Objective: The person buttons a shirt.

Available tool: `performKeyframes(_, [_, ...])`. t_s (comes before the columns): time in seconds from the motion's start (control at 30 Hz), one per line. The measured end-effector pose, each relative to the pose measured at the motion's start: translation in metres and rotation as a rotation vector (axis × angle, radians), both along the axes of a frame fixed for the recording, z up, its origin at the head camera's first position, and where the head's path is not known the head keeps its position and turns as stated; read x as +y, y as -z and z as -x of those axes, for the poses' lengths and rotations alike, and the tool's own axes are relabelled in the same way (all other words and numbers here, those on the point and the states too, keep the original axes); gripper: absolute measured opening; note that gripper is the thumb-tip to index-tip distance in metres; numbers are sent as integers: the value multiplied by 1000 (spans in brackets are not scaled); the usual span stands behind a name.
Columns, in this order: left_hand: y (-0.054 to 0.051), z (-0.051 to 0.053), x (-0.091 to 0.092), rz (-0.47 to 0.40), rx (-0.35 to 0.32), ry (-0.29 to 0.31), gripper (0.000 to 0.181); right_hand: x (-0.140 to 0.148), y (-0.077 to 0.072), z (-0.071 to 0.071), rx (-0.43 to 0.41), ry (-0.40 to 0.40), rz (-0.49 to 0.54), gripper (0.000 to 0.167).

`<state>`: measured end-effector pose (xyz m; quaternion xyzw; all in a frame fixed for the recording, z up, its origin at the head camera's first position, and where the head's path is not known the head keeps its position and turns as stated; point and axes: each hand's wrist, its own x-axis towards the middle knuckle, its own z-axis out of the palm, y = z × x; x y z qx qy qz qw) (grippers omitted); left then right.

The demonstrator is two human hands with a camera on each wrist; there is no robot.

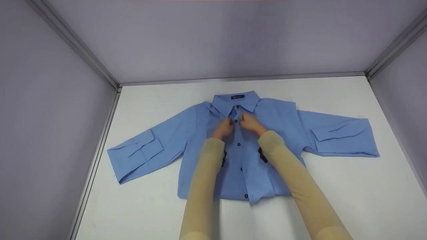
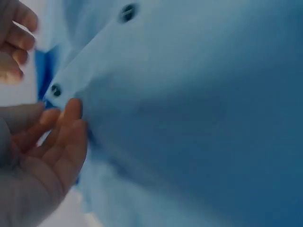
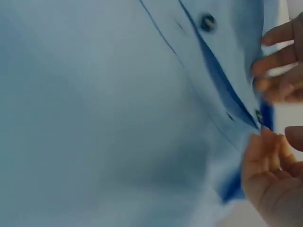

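A blue long-sleeved button-up shirt (image 1: pixel 200 160) lies front up, collar (image 1: pixel 222 105) at the far side. Dark buttons run down its middle; one button (image 1: pixel 236 121) sits between the hands. My left hand (image 1: pixel 225 128) pinches the button edge just left of it, its fingertips beside a button (image 2: pixel 56 90) in the left wrist view. Right of the same button, my right hand (image 1: pixel 252 123) grips the other front edge, below a buttonhole (image 3: pixel 229 116) in the right wrist view. The fingertips of both hands are partly hidden or blurred.
The shirt lies on a white table (image 1: pixel 150 200) with grey-lilac panels (image 1: pixel 200 40) behind and at both sides. Its left-hand sleeve (image 1: pixel 140 153) and right-hand sleeve (image 1: pixel 343 133) spread outward, cuffs folded back. Lower down, the front edges lie apart.
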<state>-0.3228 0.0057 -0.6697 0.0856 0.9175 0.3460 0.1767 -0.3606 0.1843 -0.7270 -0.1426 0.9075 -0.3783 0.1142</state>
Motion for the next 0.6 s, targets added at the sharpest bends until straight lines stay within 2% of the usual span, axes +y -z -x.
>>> performKeyframes(0.03, [27, 7, 2, 0, -5, 21, 13, 6, 46, 17, -3, 0, 11, 9])
performKeyframes(0.07, [34, 7, 3, 2, -25, 28, 14, 9, 74, 25, -47, 8, 11, 11])
performKeyframes(0.1, [35, 5, 5, 13, -40, 31, 15, 10, 92, 30, -97, 20, 6, 12])
performKeyframes(0.13, [29, 1, 5, 14, -45, 25, 17, 11, 104, 31, -121, 37, 14, 13])
performKeyframes(0.17, [15, -7, 4, 6, -36, 18, 16, 9, 101, 26, -132, 59, 15, 12])
performKeyframes(0.2, [-3, -15, 4, 2, -57, 2, 18, 7, 98, 23, -156, 83, 14, 11])
performKeyframes(0.23, [-24, -23, 4, -3, -101, -21, 22, 5, 87, 17, -195, 101, 7, 9])
performKeyframes(0.27, [-43, -31, 4, -7, -134, -38, 24, 2, 74, 8, -198, 111, 9, 9])
performKeyframes(0.3, [-59, -39, 4, -9, -159, -53, 27, -2, 55, -2, -211, 124, 4, 8])
performKeyframes(0.37, [-83, -49, 5, -6, -233, -82, 33, -11, 24, -21, -215, 149, -21, 12])
performKeyframes(0.4, [-87, -52, 5, -6, -247, -87, 33, -15, 13, -29, -196, 152, -36, 13])
performKeyframes(0.43, [-79, -52, 2, -33, -226, -80, 32, -19, 6, -35, -185, 161, -59, 13])
performKeyframes(0.47, [-78, -52, 1, -41, -232, -82, 30, -23, 5, -38, -160, 167, -80, 14])
performKeyframes(0.53, [-74, -52, -1, -75, -240, -94, 28, -27, 14, -37, -114, 164, -133, 15])
performKeyframes(0.6, [-76, -53, -2, -106, -260, -116, 26, -27, 25, -35, -52, 152, -147, 15])
